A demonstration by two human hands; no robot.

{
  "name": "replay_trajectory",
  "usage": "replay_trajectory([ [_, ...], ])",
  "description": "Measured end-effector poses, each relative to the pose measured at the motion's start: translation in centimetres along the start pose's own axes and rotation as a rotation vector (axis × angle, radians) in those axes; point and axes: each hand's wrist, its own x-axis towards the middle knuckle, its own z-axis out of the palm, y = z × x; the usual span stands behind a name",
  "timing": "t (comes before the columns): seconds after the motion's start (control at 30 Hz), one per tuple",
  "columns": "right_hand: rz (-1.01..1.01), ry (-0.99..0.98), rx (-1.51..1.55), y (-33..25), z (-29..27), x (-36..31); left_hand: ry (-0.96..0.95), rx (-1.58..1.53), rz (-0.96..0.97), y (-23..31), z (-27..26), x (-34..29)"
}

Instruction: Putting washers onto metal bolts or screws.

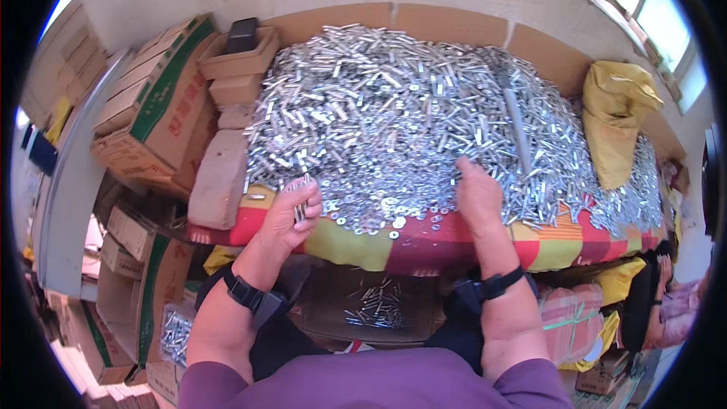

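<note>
A big heap of silvery metal bolts with sleeves covers the table in front of me. Loose flat washers are spread along its near side, over a patchwork cloth. My left hand is closed around several sleeved bolts at the heap's near left edge, their ends poking out above and below the fingers. Farther right, my right hand rests at the border of washers and bolts, its fingers curled together with the index finger toward the heap. Whatever its fingertips pinch, if anything, is too small to make out.
Cardboard boxes are stacked at the left, beside a grey-brown block. A yellow sack and a grey bar lie on the heap's right side. Below the table edge, an open box holds more bolts between my knees.
</note>
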Motion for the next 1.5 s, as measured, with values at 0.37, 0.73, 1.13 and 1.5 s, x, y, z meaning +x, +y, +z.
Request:
replay_trajectory([
  [0.37, -0.062, 0.023, -0.270, -1.5, 0.6, -0.5, 0.414, 2.009, 0.731, 2.4, -3.3, -2.7],
  [0.73, -0.301, 0.390, 0.150, -4.1, -0.7, -0.7, 0.363, 2.165, 0.618, 0.3, -1.8, -0.6],
  [1.13, -0.380, -0.344, 0.958, -12.1, 0.4, -4.4, 0.212, 0.171, 0.020, -2.8, 1.7, 2.1],
  [1.5, -0.076, -0.182, 1.020, -12.6, -0.1, -4.3, 0.214, 0.282, -0.054, -4.7, 3.5, 2.5],
])
